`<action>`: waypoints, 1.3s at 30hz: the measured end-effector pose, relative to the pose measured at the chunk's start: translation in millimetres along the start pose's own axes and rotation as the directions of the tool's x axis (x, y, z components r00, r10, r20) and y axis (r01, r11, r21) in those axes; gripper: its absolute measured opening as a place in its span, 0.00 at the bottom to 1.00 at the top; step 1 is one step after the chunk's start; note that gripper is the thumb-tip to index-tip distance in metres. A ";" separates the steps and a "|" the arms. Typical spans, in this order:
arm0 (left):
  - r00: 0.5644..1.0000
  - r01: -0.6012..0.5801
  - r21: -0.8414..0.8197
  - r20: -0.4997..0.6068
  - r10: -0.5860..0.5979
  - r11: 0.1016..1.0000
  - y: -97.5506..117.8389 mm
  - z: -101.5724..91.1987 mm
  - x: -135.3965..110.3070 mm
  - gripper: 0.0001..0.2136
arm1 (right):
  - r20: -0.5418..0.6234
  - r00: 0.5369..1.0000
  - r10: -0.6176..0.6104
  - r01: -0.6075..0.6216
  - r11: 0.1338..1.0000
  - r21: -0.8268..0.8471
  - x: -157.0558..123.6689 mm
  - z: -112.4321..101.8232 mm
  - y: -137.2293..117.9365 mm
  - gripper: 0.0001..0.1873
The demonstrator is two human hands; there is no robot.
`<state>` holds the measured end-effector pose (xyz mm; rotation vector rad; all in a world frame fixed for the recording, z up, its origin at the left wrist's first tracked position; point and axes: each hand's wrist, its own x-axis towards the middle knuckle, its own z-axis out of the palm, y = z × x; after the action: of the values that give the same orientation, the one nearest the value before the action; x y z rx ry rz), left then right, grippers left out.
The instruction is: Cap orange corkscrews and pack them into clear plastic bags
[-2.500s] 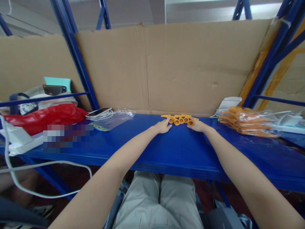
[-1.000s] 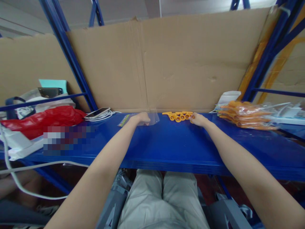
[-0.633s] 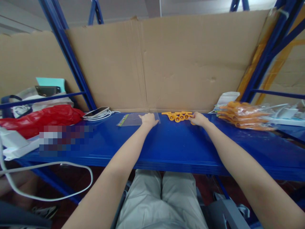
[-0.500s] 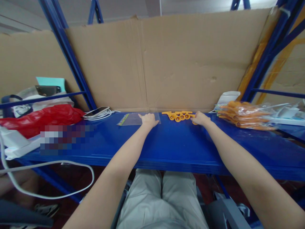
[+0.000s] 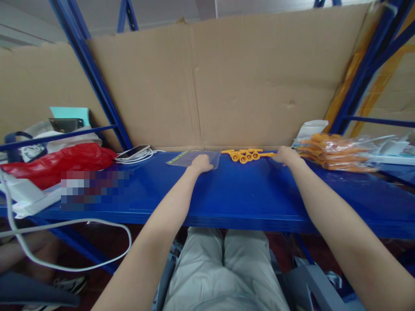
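Observation:
My left hand (image 5: 202, 163) is closed at the near edge of a flat clear plastic bag (image 5: 184, 159), which has a green-and-yellow strip along its left end. The fingertips are partly hidden. Just right of the bag lie several orange-yellow pipe-shaped pieces (image 5: 244, 158), each with a round cup and a thin stem. My right hand (image 5: 288, 155) is closed around one more such orange piece, whose stem (image 5: 267, 154) points left toward the group. Its cup end is hidden by the fingers.
Bagged orange pieces (image 5: 337, 153) are stacked on the blue shelf (image 5: 240, 198) at the right. On the left are a phone (image 5: 136, 151), a coiled white cable, a red bag (image 5: 68, 160) and a white power strip (image 5: 35, 201). Cardboard (image 5: 243, 82) stands behind.
My right hand has moved right, away from the group, with an orange piece. The clear bag has turned slightly and slid right under my left hand.

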<state>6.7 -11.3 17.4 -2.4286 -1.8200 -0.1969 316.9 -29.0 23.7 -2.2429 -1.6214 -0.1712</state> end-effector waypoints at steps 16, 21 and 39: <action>0.980 -0.185 -0.126 0.045 0.192 0.975 14.4 5.9 2.8 0.06 | -0.289 0.912 -0.292 0.386 0.850 0.358 -22.0 5.6 -52.0 0.14; 0.980 -0.172 -0.198 0.069 0.189 0.965 14.4 5.5 1.7 0.08 | -0.213 0.833 -0.511 0.551 0.724 0.416 -39.5 20.1 -76.2 0.12; 0.975 -0.221 -0.237 -0.064 0.212 0.946 18.1 5.4 0.3 0.12 | -0.154 0.781 -0.605 0.603 0.668 0.435 -39.1 29.1 -74.1 0.11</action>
<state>24.3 -15.2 12.1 -2.7442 -1.5794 -0.4681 231.2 -33.3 1.2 -1.2852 -2.0939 0.0569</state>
